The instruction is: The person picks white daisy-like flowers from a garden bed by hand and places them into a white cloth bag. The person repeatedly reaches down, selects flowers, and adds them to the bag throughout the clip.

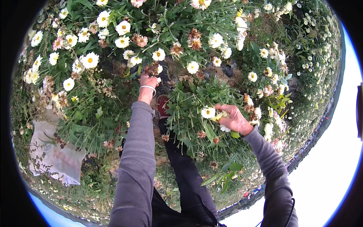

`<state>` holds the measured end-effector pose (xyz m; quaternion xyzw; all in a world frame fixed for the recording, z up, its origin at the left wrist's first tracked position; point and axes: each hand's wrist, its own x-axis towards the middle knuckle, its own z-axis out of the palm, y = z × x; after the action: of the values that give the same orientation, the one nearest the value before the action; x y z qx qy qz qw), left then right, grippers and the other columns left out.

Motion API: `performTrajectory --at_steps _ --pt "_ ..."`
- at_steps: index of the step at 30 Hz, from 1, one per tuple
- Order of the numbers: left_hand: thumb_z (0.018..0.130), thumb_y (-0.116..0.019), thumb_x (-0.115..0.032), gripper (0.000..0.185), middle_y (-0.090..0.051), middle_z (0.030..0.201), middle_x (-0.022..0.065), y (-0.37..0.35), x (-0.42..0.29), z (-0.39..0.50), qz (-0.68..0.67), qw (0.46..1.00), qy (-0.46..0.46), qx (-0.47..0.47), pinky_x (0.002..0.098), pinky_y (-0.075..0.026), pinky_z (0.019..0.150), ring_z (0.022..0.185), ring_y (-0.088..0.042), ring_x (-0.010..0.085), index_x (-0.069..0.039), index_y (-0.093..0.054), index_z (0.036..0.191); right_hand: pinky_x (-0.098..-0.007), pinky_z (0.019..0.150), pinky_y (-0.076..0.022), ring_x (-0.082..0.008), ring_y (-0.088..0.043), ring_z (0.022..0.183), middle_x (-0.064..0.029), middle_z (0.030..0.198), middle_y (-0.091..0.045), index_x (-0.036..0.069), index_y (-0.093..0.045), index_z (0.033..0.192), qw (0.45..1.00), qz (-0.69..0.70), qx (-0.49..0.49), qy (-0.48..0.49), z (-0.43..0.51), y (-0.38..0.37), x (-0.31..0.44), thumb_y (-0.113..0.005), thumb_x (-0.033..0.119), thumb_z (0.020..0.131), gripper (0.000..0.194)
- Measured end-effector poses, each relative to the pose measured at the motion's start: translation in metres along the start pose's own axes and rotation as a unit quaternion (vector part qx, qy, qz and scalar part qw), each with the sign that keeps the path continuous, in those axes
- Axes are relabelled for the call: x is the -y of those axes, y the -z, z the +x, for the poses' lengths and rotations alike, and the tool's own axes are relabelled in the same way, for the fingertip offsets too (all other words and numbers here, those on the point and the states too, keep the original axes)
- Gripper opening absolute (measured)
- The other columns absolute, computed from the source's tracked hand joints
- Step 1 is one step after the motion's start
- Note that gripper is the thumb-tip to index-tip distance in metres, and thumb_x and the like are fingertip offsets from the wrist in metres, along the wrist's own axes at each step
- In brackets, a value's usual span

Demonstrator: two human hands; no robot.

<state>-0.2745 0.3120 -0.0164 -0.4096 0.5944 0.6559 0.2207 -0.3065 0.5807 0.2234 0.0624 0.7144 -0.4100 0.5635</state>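
Observation:
My right hand (234, 118), at right of centre, has its thumb and fingers closed around pale yellow-white chrysanthemum heads (220, 115). An open white chrysanthemum with a yellow centre (208, 112) lies just left of its fingertips, and another white bloom (225, 128) hangs below them. My left hand (149, 80), with a white bracelet (147, 87) at the wrist, reaches among the stems at upper centre. Brown withered flower heads (153, 69) and small white blooms are at its fingers; whether it grips them is hard to tell.
Dense chrysanthemum plants with white, pinkish and withered brown heads surround me. A whitish sack (56, 156) bearing writing lies among the plants at lower left. My red shoe (163, 106) stands on the ground between the plants. More flower rows (314, 65) extend along the right.

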Motion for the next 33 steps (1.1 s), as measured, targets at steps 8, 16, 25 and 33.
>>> performTrajectory --at_steps 8,16,25,33 --pt "0.079 -0.05 0.002 0.045 -0.06 0.101 0.0086 -0.031 0.029 0.025 -0.254 0.957 0.03 0.133 0.026 -0.047 0.066 0.084 -0.057 0.0155 -0.007 -0.047 0.122 -0.0271 0.086 -0.0404 -0.0133 -0.056 0.085 -0.0055 0.094 -0.062 0.0 -0.057 0.111 0.996 0.027 0.084 -0.017 0.011 0.005 0.003 -0.062 0.003 0.071 0.04" --pt "0.066 -0.052 0.011 0.034 -0.065 0.087 0.0143 -0.019 0.012 0.005 -0.38 0.92 -0.038 0.09 0.0276 -0.045 0.054 0.068 -0.06 0.0189 0.002 -0.059 0.099 -0.0281 0.061 -0.0453 -0.017 -0.058 0.066 -0.0085 0.069 -0.059 0.002 -0.06 0.078 0.998 -0.046 -0.044 -0.018 -0.016 -0.021 0.042 -0.07 0.024 0.072 0.025" --pt "0.074 -0.061 0.003 0.012 -0.061 0.072 0.0063 -0.002 -0.007 0.005 -0.391 0.917 -0.057 0.059 0.0224 -0.042 0.05 0.055 -0.054 0.0103 0.003 -0.061 0.086 -0.0235 0.06 -0.0444 -0.0099 -0.059 0.067 -0.0035 0.075 -0.062 -0.001 -0.06 0.097 0.89 0.362 0.228 0.155 -0.03 -0.143 0.115 -0.059 0.005 0.081 0.017" --pt "0.08 -0.068 -0.02 0.018 -0.059 0.064 0.003 0.068 -0.005 -0.032 -0.32 0.943 0.015 -0.086 0.0185 -0.034 0.04 0.048 -0.049 0.0066 -0.004 -0.062 0.075 -0.0215 0.066 -0.0434 -0.0087 -0.054 0.07 -0.0052 0.079 -0.06 -0.001 -0.048 0.117 0.798 0.437 -0.35 0.223 0.099 -0.163 0.107 -0.055 0.003 0.083 0.035"
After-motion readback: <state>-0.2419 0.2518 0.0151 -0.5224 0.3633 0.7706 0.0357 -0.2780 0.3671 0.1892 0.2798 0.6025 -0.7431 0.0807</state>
